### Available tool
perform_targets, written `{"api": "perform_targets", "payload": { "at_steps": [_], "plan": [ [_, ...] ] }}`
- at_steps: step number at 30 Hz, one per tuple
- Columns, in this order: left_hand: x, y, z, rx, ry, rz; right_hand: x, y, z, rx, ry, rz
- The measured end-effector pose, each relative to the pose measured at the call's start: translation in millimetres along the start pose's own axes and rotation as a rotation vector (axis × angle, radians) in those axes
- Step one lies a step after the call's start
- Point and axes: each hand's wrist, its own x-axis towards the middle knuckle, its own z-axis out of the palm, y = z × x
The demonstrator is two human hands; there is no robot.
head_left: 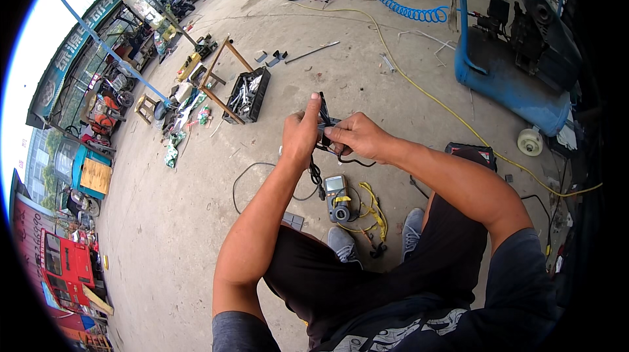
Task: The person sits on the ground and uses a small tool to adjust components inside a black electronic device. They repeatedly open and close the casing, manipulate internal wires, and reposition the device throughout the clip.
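My left hand [301,132] is closed around a dark device with black cables [324,115], its thumb pointing up along the side. From the right, my right hand [362,136] pinches a small black part of the same device. Much of the device is hidden by my fingers, so its exact kind does not show. A bundle of black cable [315,170] hangs below my hands. On the ground under them, in front of my shoes, lies a grey handheld meter [335,188] with a screen and a round dial. Yellow leads [375,208] lie beside it.
A black crate of metal tools [252,94] stands ahead to the left, by a wooden frame [214,81]. At the right is a blue air compressor [511,90] with a coiled blue hose [413,13]. A yellow hose [432,94] crosses the concrete floor. A red vehicle [69,270] stands far left.
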Motion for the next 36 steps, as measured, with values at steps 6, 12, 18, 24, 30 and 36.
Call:
{"api": "perform_targets", "payload": {
  "at_steps": [6, 12, 18, 24, 30, 36],
  "plan": [
    [2.2, -2.6, 0.3, 0.0, -0.004, 0.008, -1.0, -5.0, 0.3, 0.043, -0.03, 0.061],
    [-1.0, 1.4, 3.5, 0.007, -0.013, 0.013, -1.9, -11.2, 0.4, 0.156, -0.03, 0.174],
    [3.6, -4.5, 6.9, 0.001, -0.021, 0.027, -2.7, -12.5, 1.5, 0.197, -0.039, 0.164],
    [7.3, -8.8, 8.8, -0.015, -0.005, 0.024, -4.1, -8.4, 0.4, 0.23, -0.071, 0.124],
    [7.1, -8.0, 6.2, 0.075, 0.025, -0.01, -1.1, 5.2, 4.3, -0.039, -0.051, -0.047],
    [1.4, 1.5, -0.4, 0.077, -0.128, -0.086, 3.1, 8.2, 0.8, 0.032, -0.005, 0.064]
  ]
}}
